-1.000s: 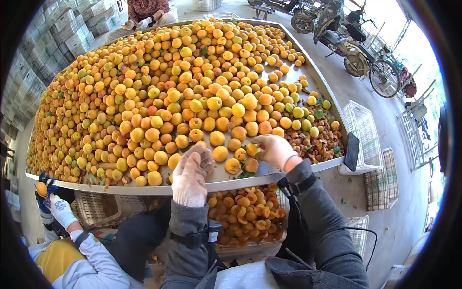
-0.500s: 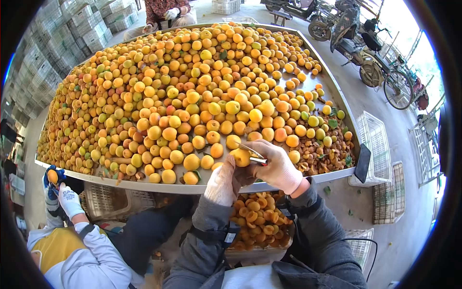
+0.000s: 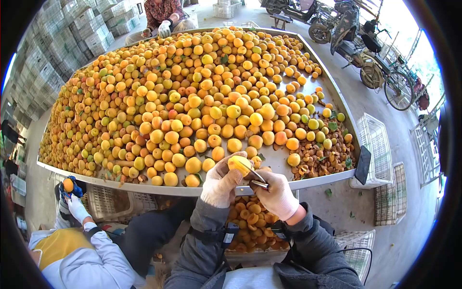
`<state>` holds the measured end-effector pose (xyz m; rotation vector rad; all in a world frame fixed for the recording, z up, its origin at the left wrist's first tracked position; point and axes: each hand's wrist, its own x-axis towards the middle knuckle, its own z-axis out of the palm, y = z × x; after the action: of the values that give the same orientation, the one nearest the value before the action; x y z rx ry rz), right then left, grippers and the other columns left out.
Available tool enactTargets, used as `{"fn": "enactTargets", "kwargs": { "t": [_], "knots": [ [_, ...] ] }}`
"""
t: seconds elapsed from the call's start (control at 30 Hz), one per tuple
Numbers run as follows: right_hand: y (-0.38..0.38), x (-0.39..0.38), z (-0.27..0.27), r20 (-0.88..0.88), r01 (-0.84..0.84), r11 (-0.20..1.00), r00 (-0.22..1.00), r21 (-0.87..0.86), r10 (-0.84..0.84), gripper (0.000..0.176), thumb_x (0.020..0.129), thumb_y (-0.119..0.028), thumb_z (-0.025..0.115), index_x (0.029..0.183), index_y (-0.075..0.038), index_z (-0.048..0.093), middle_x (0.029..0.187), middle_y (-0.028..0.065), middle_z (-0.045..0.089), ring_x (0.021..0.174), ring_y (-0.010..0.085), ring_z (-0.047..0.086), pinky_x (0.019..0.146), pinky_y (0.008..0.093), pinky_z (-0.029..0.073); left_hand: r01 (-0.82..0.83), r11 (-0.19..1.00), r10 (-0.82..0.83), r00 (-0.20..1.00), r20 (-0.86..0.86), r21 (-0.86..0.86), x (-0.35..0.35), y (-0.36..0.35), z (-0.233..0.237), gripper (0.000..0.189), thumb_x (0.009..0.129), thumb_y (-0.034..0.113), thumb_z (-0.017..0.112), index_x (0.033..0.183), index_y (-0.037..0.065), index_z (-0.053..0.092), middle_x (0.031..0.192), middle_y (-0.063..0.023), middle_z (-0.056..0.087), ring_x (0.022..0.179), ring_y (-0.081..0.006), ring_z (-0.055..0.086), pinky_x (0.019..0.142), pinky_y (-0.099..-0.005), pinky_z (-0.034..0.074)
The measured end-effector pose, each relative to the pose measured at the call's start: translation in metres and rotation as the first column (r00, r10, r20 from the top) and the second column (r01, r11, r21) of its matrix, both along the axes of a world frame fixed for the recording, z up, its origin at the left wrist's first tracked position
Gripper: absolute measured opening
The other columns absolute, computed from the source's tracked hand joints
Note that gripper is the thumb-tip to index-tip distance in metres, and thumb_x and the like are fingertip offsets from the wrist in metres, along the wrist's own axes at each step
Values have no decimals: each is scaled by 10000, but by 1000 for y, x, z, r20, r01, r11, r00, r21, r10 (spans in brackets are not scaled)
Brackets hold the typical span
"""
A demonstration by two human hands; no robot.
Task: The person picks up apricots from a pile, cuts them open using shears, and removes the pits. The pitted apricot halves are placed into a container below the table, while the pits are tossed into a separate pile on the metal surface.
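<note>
My left hand (image 3: 219,184), in a pale glove, is closed around a yellow apricot (image 3: 239,164) just above the table's near edge. Gloved as well, my right hand (image 3: 278,196) grips a small metal-bladed knife (image 3: 260,178), its blade against the right side of the fruit. The handle is mostly hidden in the fingers. Whole apricots (image 3: 192,165) lie piled just beyond both hands on a metal-rimmed table (image 3: 308,183). Below my wrists, pitted apricot halves (image 3: 252,222) fill a container between my legs.
Apricot scraps and leaves (image 3: 327,159) lie at the table's right corner beside a dark flat panel (image 3: 363,164). A co-worker (image 3: 82,250) at left holds an apricot; another person (image 3: 163,17) sits across. Crates (image 3: 373,149) stand at right, with scooters (image 3: 356,53) beyond.
My hands have turned the apricot and moved it slightly left, and the knife now points up-left along its side. The co-worker at left has lowered their hands slightly.
</note>
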<state>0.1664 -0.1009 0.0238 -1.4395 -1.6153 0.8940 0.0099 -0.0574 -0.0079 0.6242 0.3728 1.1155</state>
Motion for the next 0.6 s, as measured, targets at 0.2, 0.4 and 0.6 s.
{"fn": "enactTargets", "kwargs": {
  "t": [0.2,0.4,0.6],
  "knots": [
    [2,-2,-6,105,16,996,994,90,-25,218,773,-20,620,979,-68,673,818,157,651,767,371,632,666,394,511,-35,999,35,994,-100,6,0,-3,7,635,750,296,825,1220,-46,570,1100,-114,656,1065,-209,605,995,-348,437],
    [9,-4,-3,191,15,993,981,119,-38,170,789,-43,631,948,-89,669,794,151,647,754,375,626,656,416,505,-159,986,168,957,-237,55,-1,-5,20,645,739,238,841,1235,-63,559,1107,-128,661,1006,-191,632,916,-312,486],
    [19,-3,-16,276,29,997,960,68,-47,146,808,-81,625,946,-105,666,784,168,639,756,396,616,653,438,497,-184,970,235,884,-404,160,6,-7,16,579,772,74,799,1272,-54,536,1067,-113,653,908,-159,636,798,-290,538]
  ]
}}
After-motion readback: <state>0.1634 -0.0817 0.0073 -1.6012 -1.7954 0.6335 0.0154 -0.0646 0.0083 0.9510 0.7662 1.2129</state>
